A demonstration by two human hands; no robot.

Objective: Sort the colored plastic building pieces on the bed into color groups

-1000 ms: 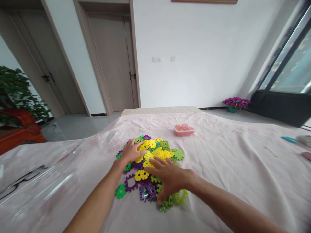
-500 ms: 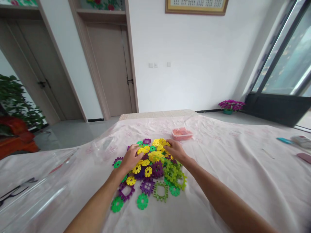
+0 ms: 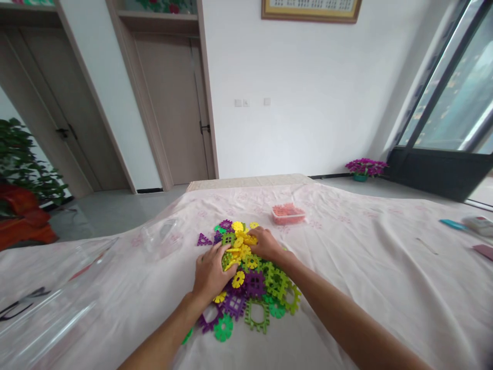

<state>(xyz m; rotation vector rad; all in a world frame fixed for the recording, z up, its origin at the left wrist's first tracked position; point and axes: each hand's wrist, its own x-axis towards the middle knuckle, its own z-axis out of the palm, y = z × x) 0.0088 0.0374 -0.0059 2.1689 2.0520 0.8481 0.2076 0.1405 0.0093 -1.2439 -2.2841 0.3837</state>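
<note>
A heap of plastic interlocking pieces lies on the pink-patterned cloth in front of me: yellow flower discs [image 3: 238, 279], purple notched squares [image 3: 234, 304], lime-green pieces [image 3: 277, 280] and green flower discs [image 3: 223, 328]. At the heap's left side, my left hand [image 3: 211, 271] curves its fingers and thumb around a cluster of yellow discs and a green piece. My right hand [image 3: 266, 244] reaches in from the right, its fingers closed on yellow discs at the top; its fingertips are partly hidden. A small purple triangle [image 3: 204, 240] sits beyond my left hand.
Behind the heap stands a clear tub [image 3: 288, 215] of pink-orange pieces. Clear plastic packaging [image 3: 61, 318] and glasses [image 3: 25, 303] lie on the left. At the far right are a blue item [image 3: 453, 224] and a dark red item [image 3: 484, 252] on the cloth [image 3: 370, 257].
My left hand has moved right and nearer, pushing pieces inward and now wrapping around yellow ones. My right hand has shifted slightly left and closer. The heap's far left part is more gathered.
</note>
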